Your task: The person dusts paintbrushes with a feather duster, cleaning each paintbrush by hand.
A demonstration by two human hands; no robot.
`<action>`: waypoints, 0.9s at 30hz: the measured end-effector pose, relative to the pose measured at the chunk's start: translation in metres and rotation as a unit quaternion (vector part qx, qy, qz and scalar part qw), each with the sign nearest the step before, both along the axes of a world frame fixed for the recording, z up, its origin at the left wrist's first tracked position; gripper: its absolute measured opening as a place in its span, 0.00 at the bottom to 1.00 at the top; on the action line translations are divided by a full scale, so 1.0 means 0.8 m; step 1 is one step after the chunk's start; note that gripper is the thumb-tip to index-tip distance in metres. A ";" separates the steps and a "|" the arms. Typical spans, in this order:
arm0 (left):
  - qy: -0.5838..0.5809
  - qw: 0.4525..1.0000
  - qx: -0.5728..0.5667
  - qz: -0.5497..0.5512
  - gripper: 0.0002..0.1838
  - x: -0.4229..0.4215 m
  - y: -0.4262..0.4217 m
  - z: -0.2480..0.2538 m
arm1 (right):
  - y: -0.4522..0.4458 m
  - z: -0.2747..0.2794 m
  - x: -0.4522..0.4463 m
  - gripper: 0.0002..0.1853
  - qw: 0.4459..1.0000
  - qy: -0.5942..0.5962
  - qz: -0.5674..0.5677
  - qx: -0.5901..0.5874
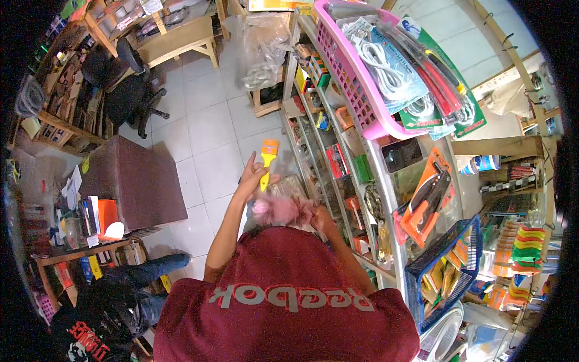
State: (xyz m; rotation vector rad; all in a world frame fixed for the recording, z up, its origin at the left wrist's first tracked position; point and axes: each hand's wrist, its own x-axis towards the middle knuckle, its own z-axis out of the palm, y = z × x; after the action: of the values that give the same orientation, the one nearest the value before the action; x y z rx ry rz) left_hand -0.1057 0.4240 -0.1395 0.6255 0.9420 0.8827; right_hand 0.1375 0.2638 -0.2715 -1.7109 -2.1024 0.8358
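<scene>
Keep the brush (269, 155) steady by its handle, with the orange end pointing up and away from your chest, as it is now, and keep your fingers low so that end is clear of them. Work with both hands close together in front of you, and slow the right side a little: the pink bundle (283, 209) is blurred, which suggests quick motion, and a loose fold could catch on the handle just above it. Mind your right elbow too, since the shelves (338, 160) stand close on that side, and the surface (387, 196) above them carries a pink basket (344, 66) and pliers (427, 192).

As for the grip, your left hand (256, 176) is closed only partway: the thumb and some fingers pinch the yellow handle, while the forefinger stretches out away from it. That should hold something so light, though it may let the brush twist; lay the forefinger along the handle for more control. Your right hand (321, 218) is at the near right edge of the bundle, its fingers bent. Blur hides whether they clamp it or merely touch it, so you cannot tell how far open that grip is.
</scene>
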 end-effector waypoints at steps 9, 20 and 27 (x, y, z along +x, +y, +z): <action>-0.137 0.983 -0.002 -0.120 0.34 -0.023 0.003 -0.042 | 0.040 0.066 -0.031 0.16 0.982 0.109 -0.147 -0.055; -0.335 0.931 -0.064 -0.133 0.43 -0.029 0.008 -0.037 | 0.033 0.034 -0.012 0.16 0.988 0.039 -0.119 -0.085; -0.357 0.924 -0.052 -0.127 0.41 -0.024 0.001 -0.025 | 0.057 0.016 -0.005 0.15 0.948 0.193 -0.252 0.020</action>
State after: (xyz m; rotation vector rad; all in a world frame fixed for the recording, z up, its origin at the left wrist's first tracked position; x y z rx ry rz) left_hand -0.1248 0.4248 -0.1592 0.2785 0.2351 0.7367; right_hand 0.1337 0.3096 -0.2588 -1.7709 -1.3355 0.8666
